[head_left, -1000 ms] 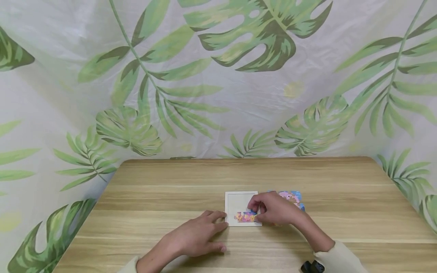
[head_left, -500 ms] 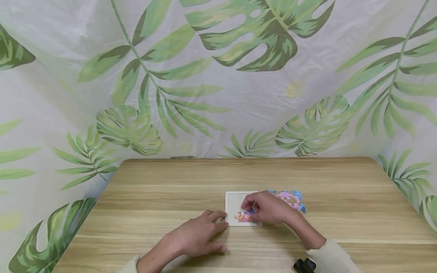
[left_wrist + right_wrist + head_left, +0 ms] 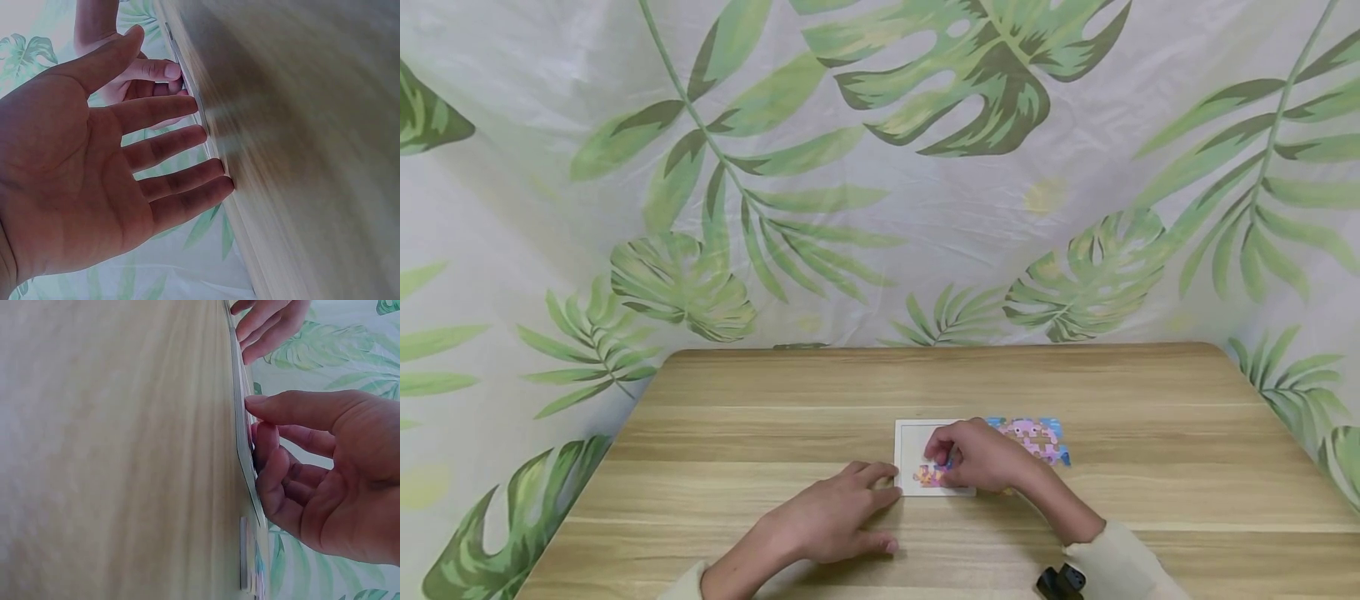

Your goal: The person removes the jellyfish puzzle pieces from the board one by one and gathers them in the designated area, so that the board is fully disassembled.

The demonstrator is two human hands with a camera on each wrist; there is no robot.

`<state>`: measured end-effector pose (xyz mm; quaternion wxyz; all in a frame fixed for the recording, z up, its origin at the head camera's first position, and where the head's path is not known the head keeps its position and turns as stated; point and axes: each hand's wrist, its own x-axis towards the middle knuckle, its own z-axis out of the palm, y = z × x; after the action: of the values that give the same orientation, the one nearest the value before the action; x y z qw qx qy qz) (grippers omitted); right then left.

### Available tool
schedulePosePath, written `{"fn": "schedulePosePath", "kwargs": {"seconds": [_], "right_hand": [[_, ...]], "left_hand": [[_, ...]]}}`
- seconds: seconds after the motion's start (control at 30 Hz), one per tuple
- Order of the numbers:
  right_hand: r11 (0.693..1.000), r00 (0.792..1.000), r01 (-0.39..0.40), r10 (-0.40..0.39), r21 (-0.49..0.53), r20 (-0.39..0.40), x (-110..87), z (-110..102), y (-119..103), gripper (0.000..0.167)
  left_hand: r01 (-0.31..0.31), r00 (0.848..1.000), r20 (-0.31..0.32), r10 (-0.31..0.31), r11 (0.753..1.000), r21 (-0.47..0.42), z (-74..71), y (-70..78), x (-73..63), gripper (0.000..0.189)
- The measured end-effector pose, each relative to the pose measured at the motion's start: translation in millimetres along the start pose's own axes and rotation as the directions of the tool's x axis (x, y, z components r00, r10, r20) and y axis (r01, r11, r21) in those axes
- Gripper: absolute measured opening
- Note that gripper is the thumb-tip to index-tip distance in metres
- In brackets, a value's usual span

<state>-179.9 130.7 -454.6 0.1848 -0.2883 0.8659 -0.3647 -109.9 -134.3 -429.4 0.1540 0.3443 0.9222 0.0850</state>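
A white puzzle tray (image 3: 917, 442) with a thin raised border lies flat on the table. Along its near edge sit a few joined puzzle pieces (image 3: 925, 476), yellow, pink and blue. My left hand (image 3: 838, 514) rests at the tray's left edge, fingers straight and touching it; the left wrist view shows its palm bare. Over the tray's right half, my right hand (image 3: 988, 457) pinches a puzzle piece at the right end of the row, thumb and bent fingers down at the tray. That piece is mostly hidden behind the fingers.
To the right of the tray lies a group of pink and blue puzzle pieces (image 3: 1033, 437), partly behind the right hand. A wooden table (image 3: 760, 392) carries everything, with a leaf-print curtain (image 3: 955, 250) behind its far edge.
My right hand has shifted left across the tray, along the row of pieces, and more of the pink and blue group now shows. The left hand has stayed at the tray's edge.
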Motion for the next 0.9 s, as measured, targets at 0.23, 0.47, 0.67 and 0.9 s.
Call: {"fn": "schedulePosePath", "kwargs": {"seconds": [0.23,0.47,0.67,0.9], "right_hand": [[1.0,1.0,0.024,-0.024,0.003,0.002,0.0,0.0,-0.1,0.024],[0.999,0.999,0.048,-0.048,0.002,0.011,-0.1,1.0,0.7,0.022],[0.998,0.998,0.07,-0.07,-0.005,0.003,-0.3,1.1,1.1,0.023],[0.996,0.998,0.066,-0.066,0.054,0.003,-1.3,-0.1,0.8,0.015]], "left_hand": [[-0.005,1.0,-0.01,0.005,1.0,0.009,-0.5,0.1,0.4,0.061],[-0.002,1.0,-0.006,0.002,1.0,0.012,-0.7,0.5,-0.1,0.061],[-0.004,1.0,-0.006,0.004,1.0,0.012,-1.1,0.2,0.1,0.062],[-0.004,1.0,-0.008,0.004,1.0,0.009,-1.7,1.0,-0.4,0.063]]}}
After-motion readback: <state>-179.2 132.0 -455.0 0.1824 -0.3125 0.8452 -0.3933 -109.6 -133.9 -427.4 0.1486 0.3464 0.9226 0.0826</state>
